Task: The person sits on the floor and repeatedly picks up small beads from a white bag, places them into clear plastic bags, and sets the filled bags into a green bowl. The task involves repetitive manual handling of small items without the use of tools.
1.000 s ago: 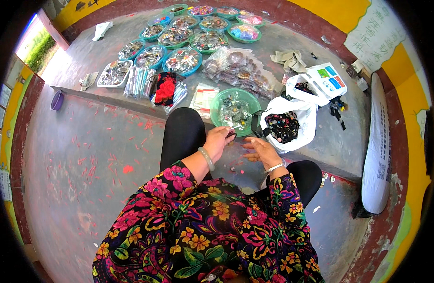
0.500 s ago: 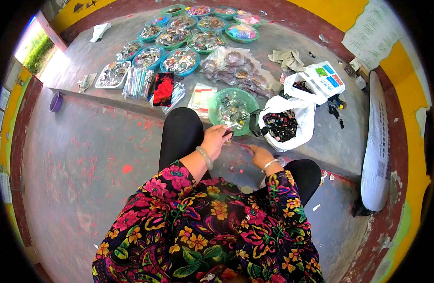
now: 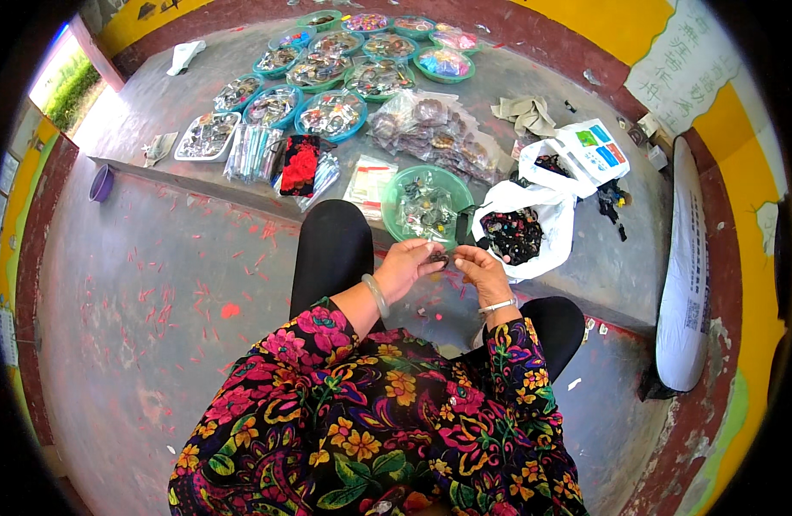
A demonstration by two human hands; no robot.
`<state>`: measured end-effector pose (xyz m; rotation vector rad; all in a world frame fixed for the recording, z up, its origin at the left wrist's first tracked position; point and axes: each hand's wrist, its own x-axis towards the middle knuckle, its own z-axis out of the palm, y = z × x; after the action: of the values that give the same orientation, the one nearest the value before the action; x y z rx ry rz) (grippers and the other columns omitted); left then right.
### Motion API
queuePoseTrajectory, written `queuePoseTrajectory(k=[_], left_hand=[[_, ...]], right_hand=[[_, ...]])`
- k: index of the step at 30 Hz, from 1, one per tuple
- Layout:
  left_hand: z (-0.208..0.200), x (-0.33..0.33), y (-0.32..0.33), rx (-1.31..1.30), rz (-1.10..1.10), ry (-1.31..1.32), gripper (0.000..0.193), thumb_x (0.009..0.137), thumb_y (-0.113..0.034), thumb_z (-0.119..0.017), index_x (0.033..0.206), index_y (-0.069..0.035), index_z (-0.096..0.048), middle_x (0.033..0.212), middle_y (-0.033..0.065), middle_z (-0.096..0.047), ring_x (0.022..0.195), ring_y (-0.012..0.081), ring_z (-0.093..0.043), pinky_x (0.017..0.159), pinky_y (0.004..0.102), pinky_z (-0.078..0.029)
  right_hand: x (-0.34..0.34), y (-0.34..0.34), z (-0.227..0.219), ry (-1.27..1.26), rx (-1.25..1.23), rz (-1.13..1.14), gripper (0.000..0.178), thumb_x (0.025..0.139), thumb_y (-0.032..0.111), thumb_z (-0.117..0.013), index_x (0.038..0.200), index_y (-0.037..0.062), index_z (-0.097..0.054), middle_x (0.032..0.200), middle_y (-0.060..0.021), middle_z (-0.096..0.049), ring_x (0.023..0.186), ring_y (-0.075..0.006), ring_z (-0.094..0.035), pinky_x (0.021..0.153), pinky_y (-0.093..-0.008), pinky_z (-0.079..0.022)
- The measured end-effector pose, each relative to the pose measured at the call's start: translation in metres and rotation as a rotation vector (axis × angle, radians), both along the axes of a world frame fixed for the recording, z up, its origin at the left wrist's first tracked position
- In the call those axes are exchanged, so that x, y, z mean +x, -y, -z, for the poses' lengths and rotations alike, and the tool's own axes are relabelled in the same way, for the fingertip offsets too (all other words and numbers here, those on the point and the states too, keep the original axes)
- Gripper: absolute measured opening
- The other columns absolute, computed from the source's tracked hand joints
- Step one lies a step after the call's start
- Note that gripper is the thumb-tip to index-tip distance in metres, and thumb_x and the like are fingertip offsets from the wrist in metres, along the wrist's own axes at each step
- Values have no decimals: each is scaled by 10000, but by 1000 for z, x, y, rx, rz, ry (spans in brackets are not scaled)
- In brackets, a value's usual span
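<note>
My left hand (image 3: pixel 403 268) is closed, its fingers pinching a small dark item (image 3: pixel 440 257) whose kind I cannot make out. Close beside it, my right hand (image 3: pixel 484 273) has its thumb and fingers pressed together at the item's right side; whether it grips the item or some other small thing is too small to tell. Just beyond both hands stands a green basin (image 3: pixel 390 205) of small clear packets. Right of the basin, an open white bag (image 3: pixel 564 232) holds many small dark pieces with coloured specks. A black strap-like piece (image 3: pixel 465 225) hangs between basin and bag.
Several basins (image 3: pixel 331 138) of packets stand on the raised ledge, with a white tray (image 3: pixel 183 146), a heap of clear bags (image 3: pixel 439 129) and a red-and-black pouch (image 3: pixel 299 168). A second white bag (image 3: pixel 595 159) lies behind. A purple bowl (image 3: pixel 102 184) sits far left; a long wrapped roll (image 3: pixel 681 284) leans right.
My right hand has moved up and left, from beside my knee to meet my left hand. The left hand has shifted slightly right, still holding the dark item.
</note>
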<state>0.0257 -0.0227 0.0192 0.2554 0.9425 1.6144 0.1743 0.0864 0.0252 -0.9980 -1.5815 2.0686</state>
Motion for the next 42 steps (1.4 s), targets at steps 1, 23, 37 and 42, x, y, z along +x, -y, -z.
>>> queuePoseTrajectory(k=[1,23,37,42], left_hand=[[2,2,0,2,10,-8,225,897,-94,-435,1024,68,-527,1050,141,-550,955,209,-555,836,303,-490],[-5,12,-1,-78,129,-138,147,854,-70,-525,939,40,-574,899,67,-578,799,130,-569,674,261,-543],[-4,-2,2,-56,240,105,188,865,-93,-502,986,39,-555,965,96,-579,892,175,-576,763,311,-525],[3,-8,2,-37,272,152,204,867,-86,-490,1002,56,-547,972,104,-578,886,182,-581,794,330,-517]], right_hand=[[0,-1,0,-11,-6,-13,230,770,139,-642,982,62,-594,818,26,-598,668,-47,-519,550,-175,-364],[-1,6,3,-62,99,7,105,756,44,-621,853,17,-648,733,22,-598,585,-35,-469,514,-178,-364],[0,9,-6,-123,126,-38,184,749,-45,-568,909,-6,-649,810,-16,-607,707,-78,-535,612,-203,-417],[-1,10,-7,-164,206,-56,165,739,-74,-533,845,-22,-648,778,-24,-587,704,-97,-525,635,-211,-407]])
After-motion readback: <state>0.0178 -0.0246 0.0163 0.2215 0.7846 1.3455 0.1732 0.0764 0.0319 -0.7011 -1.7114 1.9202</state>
